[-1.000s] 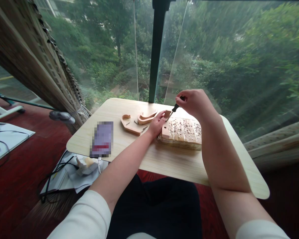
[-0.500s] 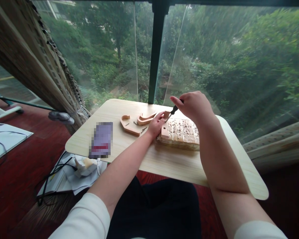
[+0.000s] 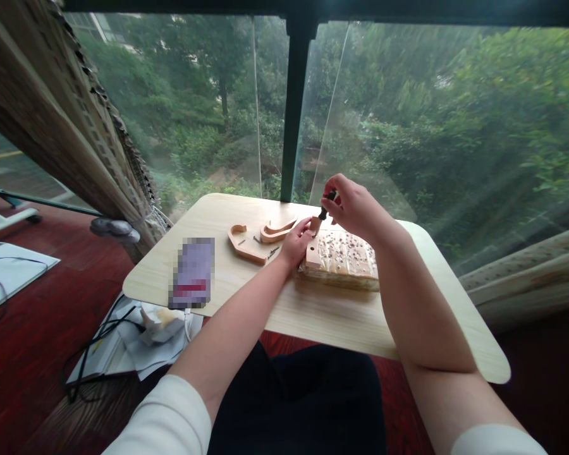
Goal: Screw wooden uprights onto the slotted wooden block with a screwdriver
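Note:
My right hand is closed round the black handle of a screwdriver, which stands nearly upright. Its tip meets a light wooden piece with a dark hole in it. This piece rests along the left end of a block wrapped in clear film, its top dotted with holes. From the left side, my left hand grips the wooden piece, with fingers near the screwdriver tip. Two curved wooden hooks, one nearer and one farther, lie left of my hand, with several screws by them.
A pixelated purple rectangle lies on the left of the pale table, a white cable beside it. Papers and black cables lie below the table's left edge. A window and a tied curtain stand beyond.
My right hand has turned on the screwdriver and shifted slightly left, and the handle stands more upright. My left hand keeps its hold. The view has tilted up a little.

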Motion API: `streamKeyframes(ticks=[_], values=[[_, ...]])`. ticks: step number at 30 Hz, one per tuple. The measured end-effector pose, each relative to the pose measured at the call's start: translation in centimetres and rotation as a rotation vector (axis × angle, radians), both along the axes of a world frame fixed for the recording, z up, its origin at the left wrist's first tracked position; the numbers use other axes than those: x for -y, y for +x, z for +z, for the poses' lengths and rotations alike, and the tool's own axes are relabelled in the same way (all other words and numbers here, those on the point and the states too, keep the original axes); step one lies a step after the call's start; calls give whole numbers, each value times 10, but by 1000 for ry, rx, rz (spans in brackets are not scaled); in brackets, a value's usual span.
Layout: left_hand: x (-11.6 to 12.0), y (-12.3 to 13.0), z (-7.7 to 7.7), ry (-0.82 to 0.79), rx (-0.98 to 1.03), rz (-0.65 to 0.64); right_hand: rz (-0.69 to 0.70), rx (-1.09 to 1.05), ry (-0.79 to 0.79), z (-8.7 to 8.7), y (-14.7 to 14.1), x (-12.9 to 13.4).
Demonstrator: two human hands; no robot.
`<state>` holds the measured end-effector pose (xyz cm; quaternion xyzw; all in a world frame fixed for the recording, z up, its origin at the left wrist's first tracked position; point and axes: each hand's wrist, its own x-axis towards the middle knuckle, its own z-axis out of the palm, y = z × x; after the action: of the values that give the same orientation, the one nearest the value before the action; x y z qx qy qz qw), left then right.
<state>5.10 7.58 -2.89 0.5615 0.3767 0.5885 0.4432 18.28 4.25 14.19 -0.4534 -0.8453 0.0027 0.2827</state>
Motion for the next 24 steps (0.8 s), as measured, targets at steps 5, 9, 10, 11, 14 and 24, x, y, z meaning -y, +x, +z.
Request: streamKeyframes(ticks=[5, 9, 10, 11, 14, 24], values=[[0, -1, 2, -5, -33, 18, 40, 72, 44, 4, 7, -2], [-1, 0, 2, 2, -41, 13, -40, 109, 35, 12, 15, 1], [-1, 0, 2, 3, -35, 12, -92, 124, 34, 13, 16, 2], [-1, 0, 3, 3, -30, 9, -139, 142, 34, 14, 15, 3], [0, -1, 3, -10, -30, 9, -191, 192, 47, 14, 12, 4], [5, -1, 10, -44, -32, -3, -87, 321, 29, 10, 13, 4]])
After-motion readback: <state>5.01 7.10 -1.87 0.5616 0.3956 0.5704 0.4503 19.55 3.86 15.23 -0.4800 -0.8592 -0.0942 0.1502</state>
